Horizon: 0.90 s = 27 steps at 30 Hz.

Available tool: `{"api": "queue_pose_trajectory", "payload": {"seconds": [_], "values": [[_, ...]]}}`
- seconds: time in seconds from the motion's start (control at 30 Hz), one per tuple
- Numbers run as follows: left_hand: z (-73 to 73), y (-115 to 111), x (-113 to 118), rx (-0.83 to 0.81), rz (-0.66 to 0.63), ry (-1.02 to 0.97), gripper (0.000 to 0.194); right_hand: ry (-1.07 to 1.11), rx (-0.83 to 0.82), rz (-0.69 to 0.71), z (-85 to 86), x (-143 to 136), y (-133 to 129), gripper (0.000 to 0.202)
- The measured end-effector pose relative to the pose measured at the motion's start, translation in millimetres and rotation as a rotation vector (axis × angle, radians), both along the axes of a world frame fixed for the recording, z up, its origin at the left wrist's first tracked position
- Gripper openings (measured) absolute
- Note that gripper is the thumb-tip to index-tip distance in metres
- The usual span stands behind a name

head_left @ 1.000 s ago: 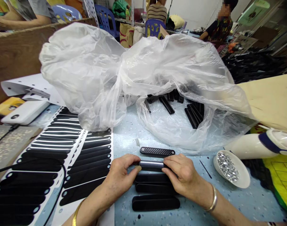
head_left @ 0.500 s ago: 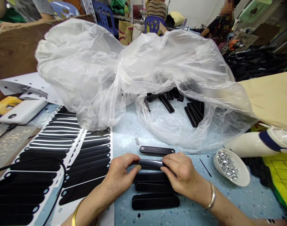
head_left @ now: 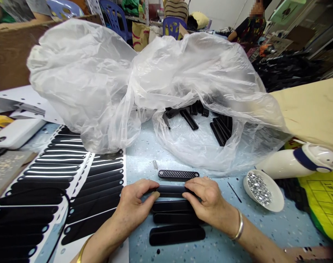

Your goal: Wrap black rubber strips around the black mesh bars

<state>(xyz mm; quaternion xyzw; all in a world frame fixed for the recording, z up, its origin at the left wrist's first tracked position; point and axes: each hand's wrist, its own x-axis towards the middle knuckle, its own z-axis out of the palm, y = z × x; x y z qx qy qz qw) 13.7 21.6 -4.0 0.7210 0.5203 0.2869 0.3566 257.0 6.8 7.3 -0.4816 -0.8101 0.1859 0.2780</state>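
Note:
A long black strip (head_left: pixel 171 191) with rounded ends lies level between my hands. Its left end is pinched by my left hand (head_left: pixel 140 199), thumb in front and fingers behind. At the other end, my right hand (head_left: pixel 203 197) grips it the same way. Just beyond sits a black textured bar (head_left: pixel 178 174) with a small shiny piece at each end. Nearer me, smooth black strips (head_left: pixel 174 206) lie stacked partly under my right hand, and another black piece (head_left: pixel 177 234) is closest to the front.
Sheets of black stickers (head_left: pixel 95 190) cover the left. A clear plastic bag (head_left: pixel 161 73) with black bars spreads across the back. On the right are a white bowl (head_left: pixel 278 199) of shiny bits and a white bottle (head_left: pixel 283 163). People sit farther off.
The whole view has shifted, so the table things appear slightly farther left. Both hands keep hold of the strip, whose bright reflection has dimmed.

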Motion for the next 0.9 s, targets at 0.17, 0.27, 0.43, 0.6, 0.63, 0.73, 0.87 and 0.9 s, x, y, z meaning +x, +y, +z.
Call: {"api": "queue_pose_trajectory", "payload": {"seconds": [0.17, 0.27, 0.43, 0.6, 0.63, 0.73, 0.87, 0.9], "values": [[-0.6, 2.0, 0.1, 0.098, -0.094, -0.057, 0.018, 0.047, 0.008, -0.011, -3.2, 3.0, 0.1, 0.011], [-1.8, 3.8, -0.6, 0.155, -0.121, -0.052, 0.018, 0.081, -0.02, 0.005, -5.7, 6.0, 1.8, 0.011], [-2.6, 4.2, -1.9, 0.255, -0.13, -0.065, 0.018, 0.14, -0.056, 0.013, -8.7, 8.9, 3.9, 0.011], [-1.6, 4.8, -0.7, 0.288, -0.152, -0.086, 0.018, 0.157, -0.029, 0.016, -9.8, 7.7, 2.9, 0.013], [-1.9, 5.3, -0.5, 0.291, -0.153, -0.09, 0.018, 0.157, -0.024, 0.018, -9.8, 7.4, 2.6, 0.013], [-3.0, 6.8, -0.4, 0.301, -0.151, -0.088, 0.018, 0.159, -0.022, 0.024, -9.7, 7.3, 2.1, 0.014], [-4.0, 8.0, -1.3, 0.307, -0.16, -0.068, 0.018, 0.155, -0.012, 0.038, -9.8, 9.4, 1.3, 0.015], [-4.2, 8.1, -1.5, 0.306, -0.16, -0.068, 0.018, 0.146, -0.004, 0.046, -9.7, 9.8, 0.8, 0.014]]}}
